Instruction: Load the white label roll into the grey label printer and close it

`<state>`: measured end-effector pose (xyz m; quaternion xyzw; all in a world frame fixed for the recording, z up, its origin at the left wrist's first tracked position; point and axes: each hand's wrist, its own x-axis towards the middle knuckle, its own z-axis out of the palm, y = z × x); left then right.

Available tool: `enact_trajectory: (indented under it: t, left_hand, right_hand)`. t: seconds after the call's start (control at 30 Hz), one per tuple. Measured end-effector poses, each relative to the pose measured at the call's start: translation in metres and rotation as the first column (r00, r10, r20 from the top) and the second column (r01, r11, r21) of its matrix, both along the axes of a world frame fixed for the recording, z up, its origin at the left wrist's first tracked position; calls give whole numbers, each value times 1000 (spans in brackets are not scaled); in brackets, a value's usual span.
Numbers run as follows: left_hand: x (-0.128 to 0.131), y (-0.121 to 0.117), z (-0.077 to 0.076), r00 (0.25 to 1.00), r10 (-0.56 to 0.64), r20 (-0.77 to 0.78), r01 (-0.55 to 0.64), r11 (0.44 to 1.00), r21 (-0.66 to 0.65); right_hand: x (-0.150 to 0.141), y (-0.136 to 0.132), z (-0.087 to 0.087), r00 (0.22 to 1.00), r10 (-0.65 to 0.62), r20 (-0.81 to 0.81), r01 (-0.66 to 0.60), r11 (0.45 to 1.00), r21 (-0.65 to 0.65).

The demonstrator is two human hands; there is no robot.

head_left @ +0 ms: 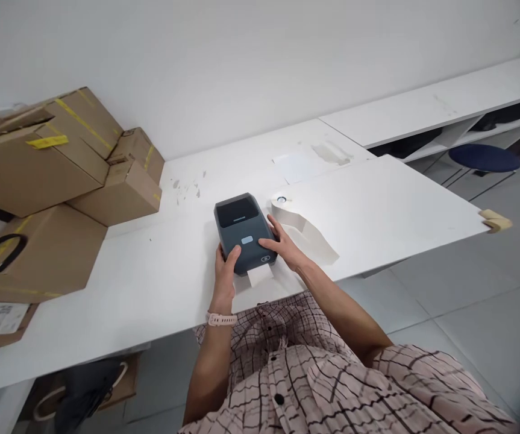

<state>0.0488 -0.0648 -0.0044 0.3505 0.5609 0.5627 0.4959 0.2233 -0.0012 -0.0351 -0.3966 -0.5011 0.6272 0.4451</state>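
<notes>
A dark grey label printer (pixel 245 234) sits on the white table, with a glossy black window on its top and a pale button near the middle. From its front edge a white paper label (pixel 260 275) sticks out. My left hand (pixel 226 274) grips the printer's left side, thumb on top near the front corner. On the right side, my right hand (pixel 284 244) holds it too, thumb on the top and fingers along the side. Just right of the printer lies a roll of label paper (pixel 282 200), its strip (pixel 311 232) unwound toward the table's front edge.
Cardboard boxes (pixel 38 163) with yellow tape are stacked at the left end of the table (pixel 146 289). A white sheet (pixel 296 167) lies toward the back. Beyond the table's right end stand a blue stool (pixel 484 157) and a shelf unit. The table corner has a foam guard (pixel 495 220).
</notes>
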Motion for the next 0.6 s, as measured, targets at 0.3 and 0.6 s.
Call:
enact_trajectory:
  t: [0.3,0.6]
  left_hand:
    - [-3,-10,-5,997,42,-61,-42,999,2]
    - [39,-72,-26,983,-58,172,97,969,-226]
  right_hand:
    - [-9,-1,-10,996,-88,-32,90,995,43]
    - [-12,0,-17,997,-79,-19,81,994,77]
